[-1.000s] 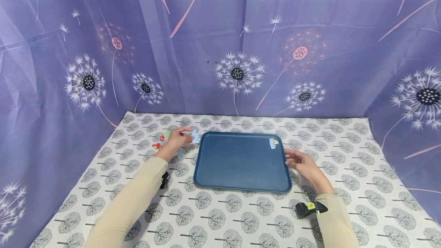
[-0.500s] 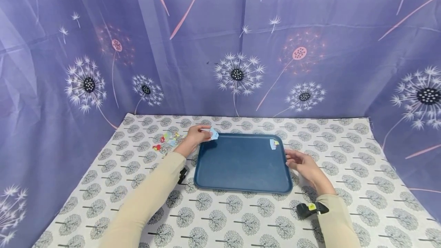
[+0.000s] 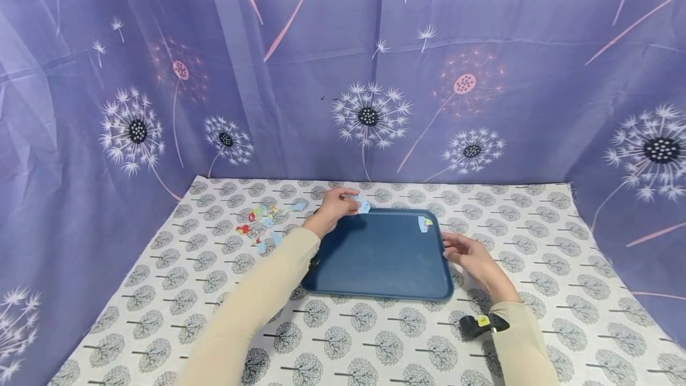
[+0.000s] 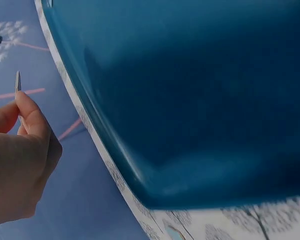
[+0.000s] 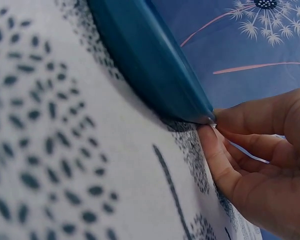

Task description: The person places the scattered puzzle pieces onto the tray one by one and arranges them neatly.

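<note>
My left hand pinches a light blue puzzle piece between thumb and fingers, above the far rim of the dark blue tray. Seen edge-on in the left wrist view, the piece looks thin and stiff. My right hand grips the tray's right rim; the right wrist view has thumb and forefinger at the edge of the tray. Inside the tray's far right corner lies another puzzle piece, light blue with some yellow.
Several loose puzzle pieces, light blue, red, yellow and green, lie on the tree-print cloth left of the tray, among them a red piece and a blue piece. A purple dandelion curtain hangs behind the table.
My left hand has carried the light blue piece rightward from the loose pieces to over the tray's far rim. The right hand and tray have stayed put.
</note>
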Motion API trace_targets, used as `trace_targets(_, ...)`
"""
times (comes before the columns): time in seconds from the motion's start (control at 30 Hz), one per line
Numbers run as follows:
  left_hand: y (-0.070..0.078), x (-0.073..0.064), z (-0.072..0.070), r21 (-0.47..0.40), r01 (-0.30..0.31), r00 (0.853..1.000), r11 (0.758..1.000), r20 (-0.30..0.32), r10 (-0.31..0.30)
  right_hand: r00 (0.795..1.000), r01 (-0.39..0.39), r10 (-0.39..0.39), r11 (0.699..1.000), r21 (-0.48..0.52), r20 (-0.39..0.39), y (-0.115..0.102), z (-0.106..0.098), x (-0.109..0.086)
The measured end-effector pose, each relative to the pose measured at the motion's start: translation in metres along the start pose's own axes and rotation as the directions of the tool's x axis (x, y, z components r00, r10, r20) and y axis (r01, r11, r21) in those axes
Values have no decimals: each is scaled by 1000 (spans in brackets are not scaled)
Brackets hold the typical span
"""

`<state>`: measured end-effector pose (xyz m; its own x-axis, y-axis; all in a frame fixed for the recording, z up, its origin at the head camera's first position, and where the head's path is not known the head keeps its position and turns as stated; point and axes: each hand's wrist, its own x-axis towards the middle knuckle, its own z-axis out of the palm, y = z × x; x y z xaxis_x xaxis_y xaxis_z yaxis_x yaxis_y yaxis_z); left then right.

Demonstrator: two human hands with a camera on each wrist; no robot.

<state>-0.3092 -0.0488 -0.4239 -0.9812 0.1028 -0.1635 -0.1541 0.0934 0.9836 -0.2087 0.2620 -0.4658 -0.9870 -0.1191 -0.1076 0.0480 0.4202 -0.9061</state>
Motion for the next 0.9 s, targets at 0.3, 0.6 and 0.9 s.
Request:
trace_targets(0.3,-1,9,34,15,17,999,1000,29,-17,1000,-3,3,1000,3,-1,2,0,0)
trace_targets(0.6,-1,10,65,-19,47,998,999,52,-46,1000,13,-13,1000,-3,-4,0,1,1)
trace_targets(0.9,-8,12,90,12,45,999,999,20,-46,1000,6,-6,1000,4,2,-1,1,-1)
